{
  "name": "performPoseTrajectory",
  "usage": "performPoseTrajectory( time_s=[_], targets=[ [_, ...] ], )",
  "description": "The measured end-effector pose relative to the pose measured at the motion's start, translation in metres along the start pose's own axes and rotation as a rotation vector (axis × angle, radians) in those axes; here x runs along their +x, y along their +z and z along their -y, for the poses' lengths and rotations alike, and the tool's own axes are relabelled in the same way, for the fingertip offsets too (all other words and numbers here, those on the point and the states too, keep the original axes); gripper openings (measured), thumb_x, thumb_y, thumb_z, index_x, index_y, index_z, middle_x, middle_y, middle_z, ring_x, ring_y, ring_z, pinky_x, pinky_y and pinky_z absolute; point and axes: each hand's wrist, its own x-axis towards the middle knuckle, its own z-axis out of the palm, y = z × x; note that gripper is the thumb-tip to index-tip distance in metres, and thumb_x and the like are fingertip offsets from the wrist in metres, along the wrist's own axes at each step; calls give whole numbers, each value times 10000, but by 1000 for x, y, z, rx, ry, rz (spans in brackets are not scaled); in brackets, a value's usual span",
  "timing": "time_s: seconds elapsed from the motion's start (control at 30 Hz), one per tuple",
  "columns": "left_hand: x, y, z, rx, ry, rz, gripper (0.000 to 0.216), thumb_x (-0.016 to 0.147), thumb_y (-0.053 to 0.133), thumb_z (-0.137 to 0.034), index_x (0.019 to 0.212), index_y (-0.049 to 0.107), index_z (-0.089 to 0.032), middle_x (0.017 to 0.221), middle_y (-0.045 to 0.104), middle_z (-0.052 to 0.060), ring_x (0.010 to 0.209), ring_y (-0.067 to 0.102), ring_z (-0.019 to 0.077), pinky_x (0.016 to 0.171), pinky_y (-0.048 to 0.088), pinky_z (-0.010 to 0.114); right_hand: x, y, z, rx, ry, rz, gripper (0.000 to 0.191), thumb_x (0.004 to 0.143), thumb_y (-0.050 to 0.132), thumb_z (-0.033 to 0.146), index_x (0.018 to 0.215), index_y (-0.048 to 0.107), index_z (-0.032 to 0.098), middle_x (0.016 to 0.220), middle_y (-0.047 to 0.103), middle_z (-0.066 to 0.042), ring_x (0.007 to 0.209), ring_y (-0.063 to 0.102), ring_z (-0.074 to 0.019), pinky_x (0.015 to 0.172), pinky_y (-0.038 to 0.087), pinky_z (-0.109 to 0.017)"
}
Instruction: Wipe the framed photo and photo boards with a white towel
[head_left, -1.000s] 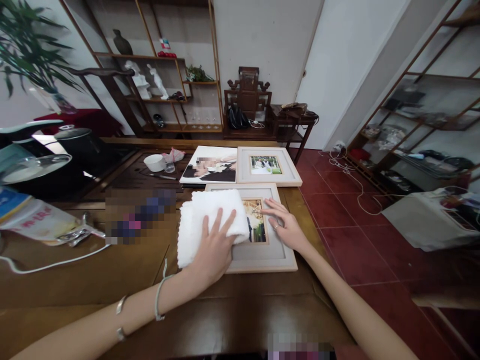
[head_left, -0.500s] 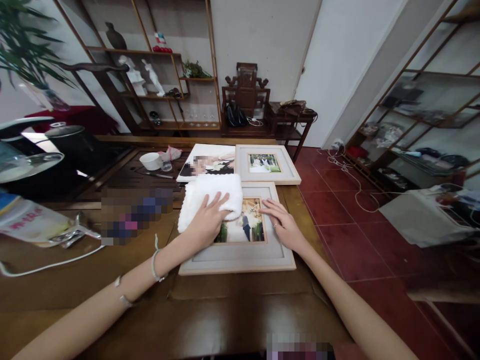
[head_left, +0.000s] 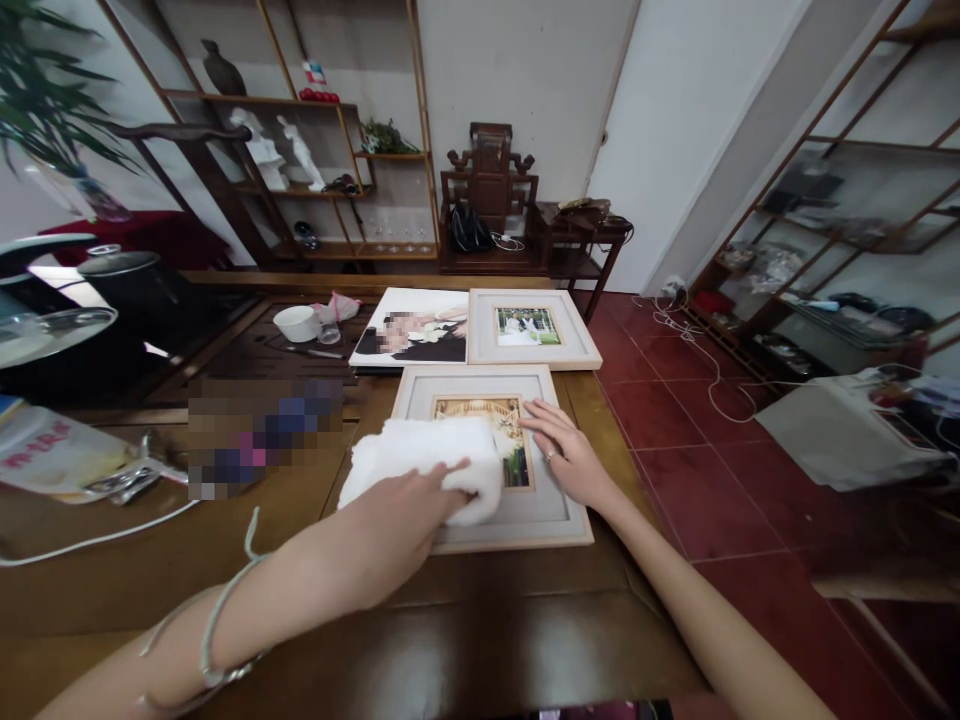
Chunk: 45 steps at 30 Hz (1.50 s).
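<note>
A framed photo (head_left: 480, 525) lies flat on the wooden table in front of me, its pale wood border round a grey mat and a small outdoor picture. My left hand (head_left: 424, 500) presses a folded white towel (head_left: 420, 445) onto the lower left of the frame, fingers curled at the towel's edge. The towel hides part of the picture and hangs over the frame's left border. On the right side, my right hand (head_left: 562, 450) rests with fingers stretched out on the mat and the picture's edge.
Behind the frame lie another framed photo (head_left: 589, 345) and a photo panel (head_left: 431, 350). To the left are a white cup (head_left: 297, 323), a printed bag (head_left: 60, 450), a white cable (head_left: 105, 548) and a dark pot (head_left: 124, 270). The table's right edge drops to a red tiled floor (head_left: 667, 400).
My left hand has pulled the towel down the frame towards me, uncovering the frame's upper left corner. My right hand has stayed in place.
</note>
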Motion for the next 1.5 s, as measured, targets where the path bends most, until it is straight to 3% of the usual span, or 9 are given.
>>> performPoseTrajectory(
  time_s=[0.1,0.23,0.33,0.6,0.77,1.0,1.13,1.3,1.5],
  targets=[
    [34,11,27,76,-79,-161,617,718,385,62,1286,482,-158,1514,200,152,1330,320,333,1020,330,520,0,-1,0,-1,-11,-3,351,896,399,164,1149,629,244,1362,515,-58,1332,366,-200,1107,295,-483],
    [71,18,73,148,-147,-376,502,772,353,40,1218,533,-102,1514,177,170,1379,170,338,1073,218,557,0,-1,0,-4,-5,-2,358,887,396,150,1142,633,234,1354,522,-66,1333,366,-205,1104,298,-488],
    [76,14,87,139,-119,-359,516,777,321,58,1225,524,-95,1495,229,181,1382,165,309,1085,219,523,0,-1,0,4,1,0,360,880,396,143,1129,641,229,1355,520,-70,1329,374,-207,1104,303,-484],
    [7,3,21,23,-32,89,526,757,412,47,1226,531,-159,1442,352,179,1328,324,318,1028,346,482,0,-1,0,9,2,-11,357,878,415,148,1131,642,259,1342,532,-60,1319,390,-205,1099,307,-494],
    [-15,15,-7,-88,89,104,621,712,477,37,1286,474,-201,1484,289,135,1375,186,313,1067,303,479,-1,-2,-1,13,3,6,362,881,416,151,1146,635,265,1354,521,-59,1331,369,-208,1098,303,-496],
    [57,17,46,77,-192,-234,664,658,427,100,1273,489,-142,1514,113,215,1362,138,408,1044,229,607,0,-2,-4,14,-18,11,367,887,394,152,1139,637,262,1366,508,-57,1330,370,-209,1105,287,-500],
    [77,16,71,149,-227,-416,546,738,353,91,1200,559,-113,1497,179,225,1372,140,389,1050,205,615,0,-3,-3,22,-14,10,378,891,389,155,1159,628,273,1369,505,-49,1333,368,-210,1106,288,-509],
    [58,14,42,143,-189,-203,594,651,491,89,1193,575,-139,1461,283,226,1342,209,433,1025,230,635,-1,-2,-2,32,1,-1,338,912,425,234,1192,605,289,1369,507,-45,1331,374,-220,1104,294,-510],
    [11,5,-16,33,-105,169,741,548,698,-7,1261,532,-125,1457,212,299,1309,182,509,997,266,651,0,-2,1,39,18,-3,351,919,442,282,1252,552,283,1376,499,-46,1331,373,-214,1117,288,-470]
  ],
)
